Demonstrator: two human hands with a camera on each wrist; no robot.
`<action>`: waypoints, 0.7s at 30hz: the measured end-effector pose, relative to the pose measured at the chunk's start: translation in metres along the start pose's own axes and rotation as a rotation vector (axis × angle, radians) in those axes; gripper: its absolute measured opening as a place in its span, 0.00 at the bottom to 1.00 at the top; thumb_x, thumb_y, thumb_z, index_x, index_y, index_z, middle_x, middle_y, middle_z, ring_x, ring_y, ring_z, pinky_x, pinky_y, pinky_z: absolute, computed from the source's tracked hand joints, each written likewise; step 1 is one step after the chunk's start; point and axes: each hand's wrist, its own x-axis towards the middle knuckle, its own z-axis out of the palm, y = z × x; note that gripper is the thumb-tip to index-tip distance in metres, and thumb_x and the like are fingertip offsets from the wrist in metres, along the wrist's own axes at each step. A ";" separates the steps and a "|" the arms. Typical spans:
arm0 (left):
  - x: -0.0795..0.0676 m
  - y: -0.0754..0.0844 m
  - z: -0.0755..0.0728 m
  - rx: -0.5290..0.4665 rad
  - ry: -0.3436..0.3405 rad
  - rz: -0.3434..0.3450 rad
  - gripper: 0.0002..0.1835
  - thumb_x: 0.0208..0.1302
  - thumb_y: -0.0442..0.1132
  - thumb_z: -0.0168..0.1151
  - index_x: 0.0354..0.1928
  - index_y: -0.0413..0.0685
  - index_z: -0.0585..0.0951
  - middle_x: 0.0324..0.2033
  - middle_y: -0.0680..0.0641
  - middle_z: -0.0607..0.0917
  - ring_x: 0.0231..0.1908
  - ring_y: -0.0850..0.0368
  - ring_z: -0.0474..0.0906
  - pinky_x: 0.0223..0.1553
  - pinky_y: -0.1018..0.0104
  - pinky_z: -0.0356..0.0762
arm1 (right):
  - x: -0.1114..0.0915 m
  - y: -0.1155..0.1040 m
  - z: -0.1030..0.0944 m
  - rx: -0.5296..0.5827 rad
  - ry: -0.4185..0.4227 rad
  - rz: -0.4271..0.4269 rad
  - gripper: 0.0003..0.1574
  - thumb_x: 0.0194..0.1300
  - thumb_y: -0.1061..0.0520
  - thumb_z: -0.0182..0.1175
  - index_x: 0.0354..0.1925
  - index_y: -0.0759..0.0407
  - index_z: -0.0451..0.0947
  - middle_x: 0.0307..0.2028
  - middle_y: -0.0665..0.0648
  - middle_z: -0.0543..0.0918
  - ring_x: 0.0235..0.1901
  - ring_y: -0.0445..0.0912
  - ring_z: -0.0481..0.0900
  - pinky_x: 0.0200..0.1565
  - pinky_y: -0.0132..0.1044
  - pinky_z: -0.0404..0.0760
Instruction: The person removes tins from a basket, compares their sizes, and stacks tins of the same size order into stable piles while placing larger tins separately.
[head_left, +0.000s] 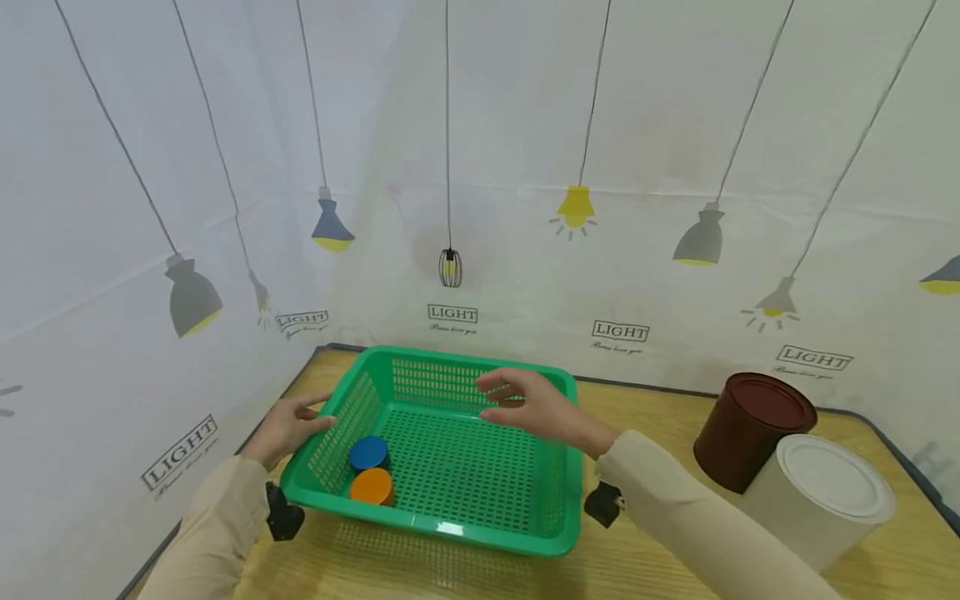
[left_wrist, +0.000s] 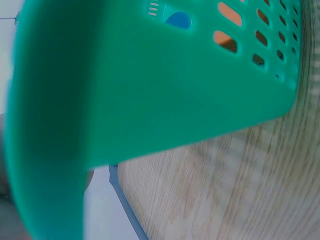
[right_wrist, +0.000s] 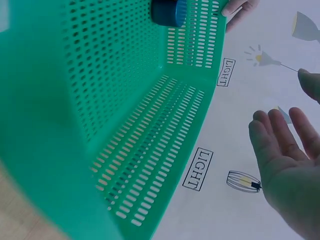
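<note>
Two short cylinders, one the blue cylinder (head_left: 369, 452) and one the orange cylinder (head_left: 372, 485), sit inside the green basket (head_left: 487, 535), at the side toward the left edge of the table (head_left: 645, 410); whether they touch I can't tell from my views. The basket stands toward the table's far left corner, its long back side near the far edge. I have the left hand (head_left: 288, 429) on the basket's left rim, thumb over the top and a finger showing below, so I read it as holding the rim, though how firmly I can't tell. The right hand (head_left: 536, 408) hangs over the basket's right part with fingers wide and nothing in them. Off toward the far right corner stand the brown can (head_left: 756, 429) and, closer to the right edge, the white can (head_left: 825, 492). I take the step in hand as steadying the basket with the left while the right works over it. To do that well, I'd press the rim straight down and evenly, since a sideways pull could slide the basket or tip those cylinders. The right fingers want to stay high enough to clear the rim, and any reach should go straight down.
</note>
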 end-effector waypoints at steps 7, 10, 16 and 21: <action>0.001 0.000 -0.001 -0.007 -0.009 -0.007 0.31 0.61 0.43 0.57 0.64 0.42 0.62 0.52 0.26 0.67 0.48 0.36 0.69 0.40 0.52 0.75 | 0.039 -0.001 0.019 0.051 -0.086 0.023 0.26 0.58 0.60 0.60 0.55 0.63 0.67 0.53 0.60 0.71 0.51 0.53 0.71 0.48 0.33 0.73; 0.001 0.001 -0.002 -0.006 -0.011 -0.006 0.31 0.60 0.43 0.57 0.63 0.41 0.62 0.52 0.26 0.67 0.47 0.36 0.69 0.39 0.53 0.76 | 0.057 0.005 0.032 0.070 -0.112 0.031 0.27 0.57 0.61 0.60 0.55 0.62 0.68 0.54 0.60 0.71 0.51 0.52 0.71 0.47 0.33 0.74; 0.000 0.002 -0.002 -0.015 -0.009 -0.020 0.31 0.60 0.43 0.57 0.63 0.41 0.62 0.51 0.27 0.68 0.44 0.39 0.72 0.37 0.55 0.77 | 0.082 0.018 0.063 0.132 -0.118 0.059 0.27 0.55 0.64 0.61 0.54 0.64 0.68 0.51 0.60 0.73 0.49 0.53 0.73 0.44 0.33 0.76; 0.001 0.001 0.000 -0.013 -0.007 -0.023 0.31 0.61 0.43 0.57 0.64 0.42 0.62 0.52 0.27 0.68 0.47 0.37 0.70 0.40 0.53 0.75 | 0.091 0.027 0.087 0.143 -0.117 0.111 0.27 0.55 0.63 0.61 0.54 0.62 0.69 0.50 0.59 0.74 0.50 0.54 0.72 0.43 0.31 0.75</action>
